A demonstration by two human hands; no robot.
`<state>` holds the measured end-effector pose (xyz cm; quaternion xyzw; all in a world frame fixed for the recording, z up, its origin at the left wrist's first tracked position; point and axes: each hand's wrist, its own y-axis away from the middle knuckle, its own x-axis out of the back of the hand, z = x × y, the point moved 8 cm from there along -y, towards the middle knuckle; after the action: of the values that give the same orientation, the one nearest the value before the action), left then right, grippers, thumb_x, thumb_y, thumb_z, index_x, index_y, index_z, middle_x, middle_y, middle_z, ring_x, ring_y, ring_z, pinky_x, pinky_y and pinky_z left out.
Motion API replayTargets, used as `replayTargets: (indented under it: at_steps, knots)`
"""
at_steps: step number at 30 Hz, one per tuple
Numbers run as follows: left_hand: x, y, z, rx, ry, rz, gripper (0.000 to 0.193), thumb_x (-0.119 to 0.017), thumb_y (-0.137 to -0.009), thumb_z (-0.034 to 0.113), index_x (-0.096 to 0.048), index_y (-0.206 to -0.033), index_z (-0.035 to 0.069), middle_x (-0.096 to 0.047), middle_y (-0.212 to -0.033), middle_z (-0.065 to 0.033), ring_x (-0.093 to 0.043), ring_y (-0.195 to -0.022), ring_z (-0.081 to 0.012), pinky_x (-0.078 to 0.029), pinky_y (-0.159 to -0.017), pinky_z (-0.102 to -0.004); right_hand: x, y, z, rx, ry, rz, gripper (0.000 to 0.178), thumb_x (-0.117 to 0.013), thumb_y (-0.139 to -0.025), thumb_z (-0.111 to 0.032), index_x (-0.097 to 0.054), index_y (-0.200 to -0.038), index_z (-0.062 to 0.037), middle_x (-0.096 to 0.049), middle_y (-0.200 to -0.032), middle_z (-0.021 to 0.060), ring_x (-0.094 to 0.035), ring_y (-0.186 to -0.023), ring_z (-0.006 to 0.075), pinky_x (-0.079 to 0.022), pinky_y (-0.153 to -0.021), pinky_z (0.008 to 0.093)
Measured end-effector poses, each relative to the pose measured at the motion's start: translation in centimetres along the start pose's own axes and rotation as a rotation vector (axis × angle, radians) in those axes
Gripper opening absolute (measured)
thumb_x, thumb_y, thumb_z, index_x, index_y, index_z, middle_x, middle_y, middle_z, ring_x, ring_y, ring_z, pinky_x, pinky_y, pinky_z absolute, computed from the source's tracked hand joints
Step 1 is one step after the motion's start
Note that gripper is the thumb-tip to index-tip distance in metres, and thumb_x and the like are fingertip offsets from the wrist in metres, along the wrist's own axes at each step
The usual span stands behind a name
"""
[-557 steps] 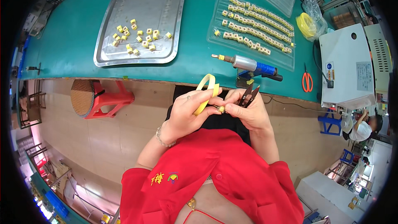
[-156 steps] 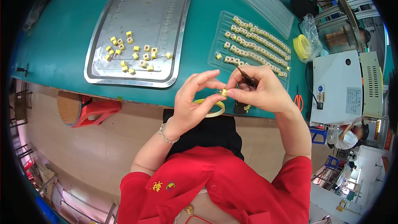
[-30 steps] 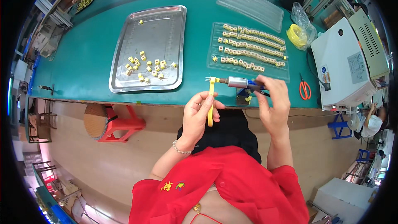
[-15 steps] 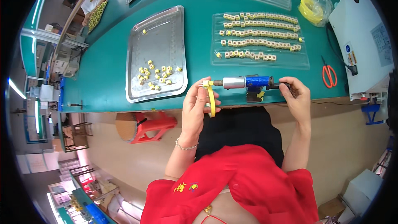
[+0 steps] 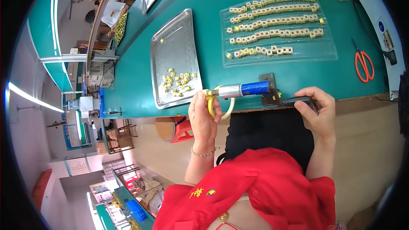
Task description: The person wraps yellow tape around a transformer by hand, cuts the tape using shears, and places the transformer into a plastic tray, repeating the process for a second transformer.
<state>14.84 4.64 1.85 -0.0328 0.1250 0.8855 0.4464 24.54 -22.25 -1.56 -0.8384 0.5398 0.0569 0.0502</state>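
Observation:
My left hand (image 5: 203,117) is closed at the tip of a hand-crank winder's spindle, its fingers on a loop of yellow tape (image 5: 211,107). A small yellow-wrapped part sits at that tip, mostly hidden by the fingertips. The winder (image 5: 255,88), with a silver collar and a blue body, is fixed at the bench's front edge. On its right side, my right hand (image 5: 318,108) is closed round the black crank handle (image 5: 297,101). A paler stretch of the tape curves below the silver collar.
Left on the green bench lies a metal tray (image 5: 174,51) with several small yellow parts. Behind the winder, a clear plastic tray (image 5: 315,55) bears rows of similar parts. Orange-handled scissors (image 5: 364,66) lie at the right. A red stool (image 5: 182,128) stands below the bench.
The view has shifted and tilted. The crank handle and my right hand have come lower, nearer to me. My left fingers have closed in over the small part at the spindle tip.

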Motion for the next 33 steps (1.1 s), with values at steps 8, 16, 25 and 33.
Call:
replayTargets:
  at_steps: [8, 16, 25, 33]
  knots:
    - [-0.2, 0.2, -0.1, 0.013, -0.024, 0.022, 0.028, -0.040, -0.094, 0.030, -0.053, -0.092, 0.006, -0.054, -0.070, -0.0045, -0.048, -0.050, -0.0094, -0.030, -0.037, -0.0180, 0.1, -0.2, 0.1, 0.018, 0.002, -0.014, 0.018, -0.070, -0.075, -0.007, -0.060, -0.089, 0.0002, -0.052, -0.069, -0.0049, -0.040, -0.056, -0.0001, -0.028, -0.049, 0.0153]
    - [0.3, 0.4, -0.3, 0.020, -0.032, 0.014, 0.031, -0.039, -0.096, 0.031, -0.054, -0.096, 0.004, -0.055, -0.071, -0.0047, -0.048, -0.050, -0.0086, -0.030, -0.038, -0.0170, -0.1, -0.2, 0.0, 0.011, 0.012, -0.024, 0.018, -0.070, -0.076, -0.006, -0.060, -0.090, 0.0001, -0.051, -0.068, -0.0055, -0.039, -0.056, -0.0006, -0.028, -0.049, 0.0153]
    - [0.1, 2.3, -1.2, -0.013, 0.091, -0.143, 0.017, -0.049, -0.092, 0.013, -0.053, -0.107, 0.005, -0.055, -0.071, -0.0050, -0.043, -0.049, -0.0051, -0.028, -0.039, -0.0153, -0.2, -2.6, 0.0, -0.007, 0.064, 0.087, 0.018, -0.065, -0.080, -0.003, -0.058, -0.097, -0.0002, -0.051, -0.077, -0.0062, -0.040, -0.064, -0.0005, -0.031, -0.055, 0.0149]
    - [-0.1, 3.4, -2.0, 0.121, 0.342, -0.198, 0.028, -0.048, -0.093, 0.014, -0.049, -0.120, 0.006, -0.053, -0.068, -0.0033, -0.036, -0.047, -0.0047, -0.027, -0.043, -0.0165, -0.8, -6.7, -5.1, 0.215, 0.180, 0.090, 0.019, -0.063, -0.079, 0.004, -0.059, -0.097, 0.0016, -0.056, -0.085, -0.0025, -0.049, -0.074, 0.0025, -0.039, -0.064, 0.0165]
